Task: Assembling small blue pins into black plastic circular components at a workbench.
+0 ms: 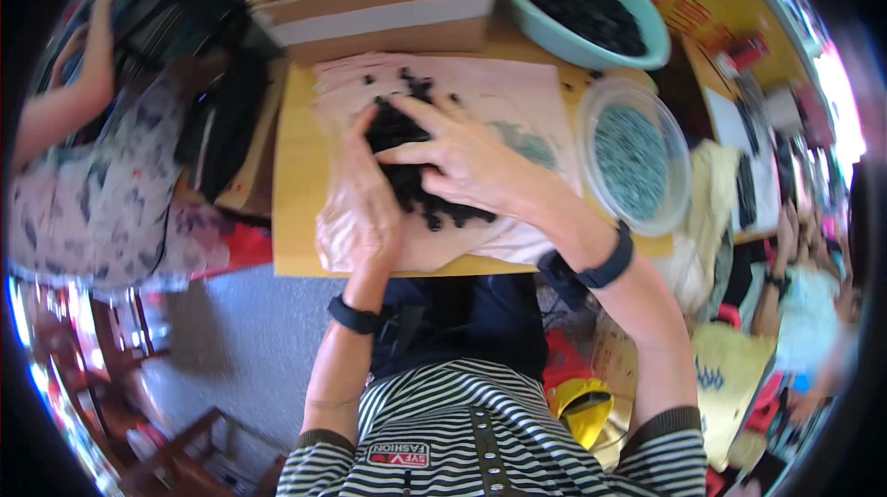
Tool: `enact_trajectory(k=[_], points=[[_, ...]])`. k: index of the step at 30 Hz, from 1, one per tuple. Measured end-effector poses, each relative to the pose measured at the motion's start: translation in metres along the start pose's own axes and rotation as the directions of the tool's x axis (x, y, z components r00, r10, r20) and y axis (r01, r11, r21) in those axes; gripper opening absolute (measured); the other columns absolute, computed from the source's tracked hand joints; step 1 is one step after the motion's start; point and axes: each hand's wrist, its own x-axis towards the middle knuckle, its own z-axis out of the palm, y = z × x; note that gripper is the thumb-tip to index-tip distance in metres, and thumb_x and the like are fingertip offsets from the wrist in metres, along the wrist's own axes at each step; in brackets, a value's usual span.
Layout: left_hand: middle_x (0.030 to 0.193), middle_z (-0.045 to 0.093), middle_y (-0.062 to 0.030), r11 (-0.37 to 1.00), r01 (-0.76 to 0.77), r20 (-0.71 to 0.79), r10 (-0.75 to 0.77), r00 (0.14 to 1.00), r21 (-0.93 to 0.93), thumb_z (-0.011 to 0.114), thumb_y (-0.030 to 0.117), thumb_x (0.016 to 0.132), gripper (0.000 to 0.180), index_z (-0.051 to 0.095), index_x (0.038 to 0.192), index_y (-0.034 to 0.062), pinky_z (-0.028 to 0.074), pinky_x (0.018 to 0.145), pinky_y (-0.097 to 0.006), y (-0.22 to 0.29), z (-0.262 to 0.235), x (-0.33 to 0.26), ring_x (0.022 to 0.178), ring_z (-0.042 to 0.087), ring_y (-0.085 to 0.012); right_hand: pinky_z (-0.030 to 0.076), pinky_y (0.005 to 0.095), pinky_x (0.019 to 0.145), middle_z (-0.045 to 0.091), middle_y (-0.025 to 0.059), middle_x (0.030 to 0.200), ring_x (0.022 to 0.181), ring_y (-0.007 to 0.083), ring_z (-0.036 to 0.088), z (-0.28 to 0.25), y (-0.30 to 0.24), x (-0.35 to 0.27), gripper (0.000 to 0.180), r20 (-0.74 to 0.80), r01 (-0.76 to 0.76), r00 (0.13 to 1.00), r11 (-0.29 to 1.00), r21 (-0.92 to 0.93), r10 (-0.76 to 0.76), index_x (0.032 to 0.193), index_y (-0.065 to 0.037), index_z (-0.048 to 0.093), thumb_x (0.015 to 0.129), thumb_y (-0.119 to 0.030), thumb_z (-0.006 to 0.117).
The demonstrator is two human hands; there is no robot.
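Apparent gathering step: black pieces [397, 134] on pink cloth [527, 90], inward of the bench's [294, 178] left edge, are flanked by the uncurled left hand [374, 206] and overlain by the spread-fingered right hand [467, 160]; gentle inward pressure seems called for.

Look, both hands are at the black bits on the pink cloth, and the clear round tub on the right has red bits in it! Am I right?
Not quite: the small bits in the clear round tub on the right are blue-green, not red, as the head view shows. The left hand and right hand are indeed at the black bits on the pink cloth.
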Motion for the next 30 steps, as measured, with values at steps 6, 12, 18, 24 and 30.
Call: enact_trajectory(k=[6,12,18,24,30], points=[[0.123,0.051,-0.0112,0.956,-0.072,-0.089,0.048,0.995,-0.286,0.031,0.025,0.097,0.041,0.050,0.124,0.0012,0.031,0.104,-0.033,-0.023,0.016,0.006,0.116,0.047,-0.0235,0.039,0.0583,0.091,0.036,0.0141,0.140,0.116,0.0513,0.039,0.003,0.001,0.003,0.038,0.029,-0.034,0.999,0.998,0.052,0.032,0.106,-0.030,0.068,0.073,-0.012,0.058],[0.124,0.052,-0.0120,0.882,-0.205,0.023,0.236,0.971,-0.424,0.033,0.024,0.096,0.040,0.050,0.124,0.0003,0.032,0.103,-0.033,0.003,0.087,0.036,0.116,0.047,-0.0248,0.032,0.0598,0.098,0.055,0.0108,0.119,0.117,0.0422,0.044,0.008,-0.010,0.000,0.038,-0.033,0.012,0.999,0.984,0.176,-0.007,0.107,-0.023,0.067,0.071,-0.011,0.060],[0.125,0.051,-0.0131,0.815,-0.419,0.123,0.501,0.856,-0.399,0.035,0.023,0.096,0.039,0.049,0.125,0.0007,0.031,0.104,-0.035,0.017,0.140,0.033,0.117,0.047,-0.0260,0.051,0.0399,0.073,0.069,0.0045,0.093,0.086,0.0282,0.064,-0.042,0.007,0.025,0.026,-0.083,0.072,0.994,0.997,-0.002,-0.072,0.096,-0.018,0.071,0.071,-0.020,0.063],[0.127,0.050,-0.0142,0.769,-0.560,0.292,0.637,0.713,-0.308,0.037,0.022,0.095,0.039,0.048,0.126,0.0011,0.031,0.104,-0.036,-0.041,0.178,0.002,0.117,0.047,-0.0273,0.050,0.0388,0.066,0.066,0.0087,0.091,0.079,0.0222,0.062,-0.140,-0.038,-0.083,0.025,0.035,-0.159,0.987,0.906,0.392,0.159,0.101,-0.018,0.066,0.079,-0.030,0.060],[0.129,0.049,-0.0153,0.695,-0.679,0.294,0.718,0.631,-0.239,0.039,0.021,0.095,0.039,0.048,0.128,0.0014,0.031,0.104,-0.037,-0.081,0.215,-0.034,0.118,0.046,-0.0285,0.050,0.0391,0.067,0.065,0.0102,0.090,0.080,0.0241,0.061,-0.137,-0.051,-0.180,0.022,-0.093,-0.183,0.966,0.893,0.411,0.241,0.098,-0.014,0.065,0.080,-0.027,0.059]])
